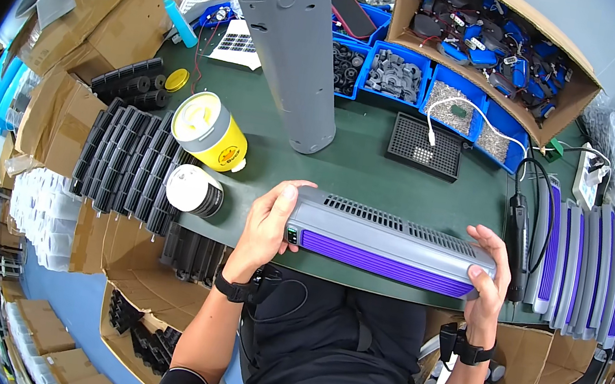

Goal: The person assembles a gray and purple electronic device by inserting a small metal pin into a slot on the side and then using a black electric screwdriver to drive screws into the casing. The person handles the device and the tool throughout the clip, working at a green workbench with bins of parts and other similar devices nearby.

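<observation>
Both my hands hold a long grey vented unit (389,232) level above the near edge of the green table. Its front carries a purple slatted strip (384,264), slots run along its top, and a small dark display (291,234) sits at its left end. My left hand (269,222) grips that end, thumb on top. My right hand (490,271) grasps the other end, its thumb on the front and its fingers behind. A tall grey cylindrical housing (292,55) stands upright farther back.
Left on the green table (357,176) are a yellow tub (221,143), a white-lidded jar (192,191) and rows of black parts (126,157). Blue bins (397,74) and a carton of blue parts (497,41) line the back. Right stand a black electric screwdriver (518,243) and several similar units (579,264).
</observation>
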The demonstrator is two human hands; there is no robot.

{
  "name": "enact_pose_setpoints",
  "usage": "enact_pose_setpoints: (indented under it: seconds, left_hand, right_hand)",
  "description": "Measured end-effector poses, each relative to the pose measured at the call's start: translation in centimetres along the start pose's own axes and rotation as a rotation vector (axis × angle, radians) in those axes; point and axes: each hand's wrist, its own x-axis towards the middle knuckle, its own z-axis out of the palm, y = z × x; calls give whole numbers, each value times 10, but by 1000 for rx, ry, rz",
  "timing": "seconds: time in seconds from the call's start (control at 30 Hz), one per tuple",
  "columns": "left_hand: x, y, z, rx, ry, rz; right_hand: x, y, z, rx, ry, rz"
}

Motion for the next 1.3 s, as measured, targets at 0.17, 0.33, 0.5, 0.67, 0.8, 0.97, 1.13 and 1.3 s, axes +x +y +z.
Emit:
enact_pose_setpoints:
  seconds: [0.17,0.33,0.5,0.67,0.8,0.97,1.13,1.3]
  left_hand:
    - [0,1,1,-5,-2,7]
    - [-1,1,-1,-16,4,9]
    - [0,3,4,57,12,1]
    - [1,-2,7,55,42,14]
    - [2,-1,5,34,42,10]
    - [7,11,11,-59,76,-118]
    - [10,27,7,53,42,-287]
    - [5,8,18,346,98,356]
  right_hand:
    - [0,1,-1,-23,-3,-9]
    - [0,1,1,-17,-16,-22]
    - [-4,0,-6,44,-42,15]
    - [-2,-2,-11,109,-137,55]
    - [-3,6,-12,79,-143,-29]
    - [-7,25,-9,-182,-28,-381]
    - [-11,32,-12,-204,13,-342]
    - [-13,26,-16,-45,35,-151]
